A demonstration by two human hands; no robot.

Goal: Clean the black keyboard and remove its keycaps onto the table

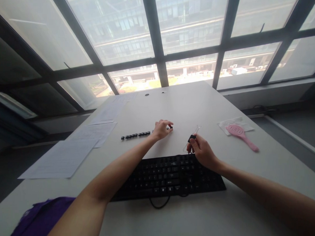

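Observation:
A row of black keycaps (pixel 133 135) lies on the white desk beyond the keyboard. At the row's right end my left hand (pixel 162 129) has thumb and finger closed about a small black keycap (pixel 171 127); part of the row is hidden behind this hand. My right hand (pixel 203 151) grips the black handle of a wire keycap puller (pixel 192 138), its thin wire loops sticking out at both ends. Below both hands is the black keyboard (pixel 160 181), partly covered by my left forearm. Details of its upper right keys are too dark to make out.
Printed paper sheets (pixel 61 158) spread along the desk's left side. A pink hairbrush (pixel 240 134) rests partly on a white wrapper (pixel 249 124) at the right. Purple cloth (pixel 38 223) lies at the near left, and a black cable (pixel 160 206) loops out below the keyboard. Windows stand behind the desk.

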